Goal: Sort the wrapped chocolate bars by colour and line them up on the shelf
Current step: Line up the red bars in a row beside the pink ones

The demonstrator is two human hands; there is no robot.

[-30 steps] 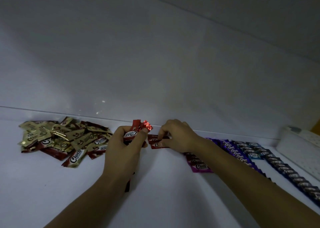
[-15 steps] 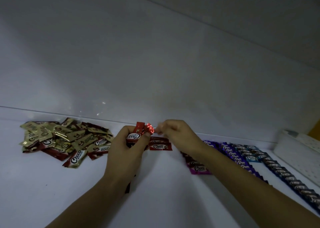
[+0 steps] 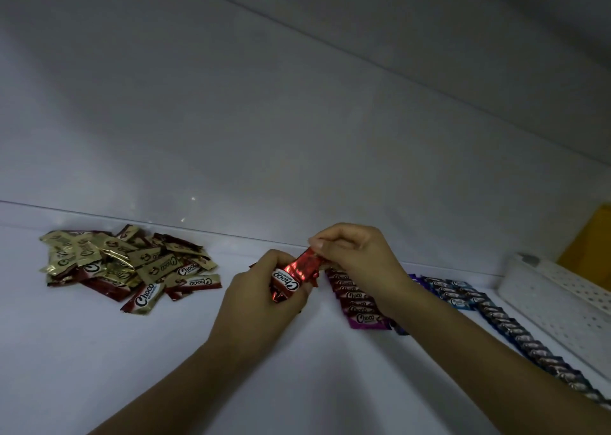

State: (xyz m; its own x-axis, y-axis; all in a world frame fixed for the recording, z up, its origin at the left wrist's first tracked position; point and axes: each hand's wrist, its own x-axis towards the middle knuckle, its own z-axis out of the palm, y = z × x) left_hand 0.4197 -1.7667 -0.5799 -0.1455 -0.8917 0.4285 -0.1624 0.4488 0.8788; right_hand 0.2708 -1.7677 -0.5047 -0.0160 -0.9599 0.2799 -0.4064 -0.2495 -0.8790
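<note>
Centre frame, the left hand (image 3: pixel 261 299) grips a red bar (image 3: pixel 297 269) labelled "Choco"; the right hand (image 3: pixel 357 262) pinches its upper end. Right of them lies a purple row (image 3: pixel 358 305) reading "Choco"; far left, a gold-and-red pile (image 3: pixel 125 269) on the white shelf (image 3: pixel 99 368)

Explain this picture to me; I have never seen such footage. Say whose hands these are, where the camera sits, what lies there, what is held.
No machine here: a person works with bare hands, filmed by one head-worn camera looking down. The left hand grips a few red wrapped bars; the right hand pinches the upper end of one. On the white shelf, a loose pile of gold and dark red bars lies at left; at right, sorted rows in dark red, purple and blue run beside a white perforated tray.
</note>
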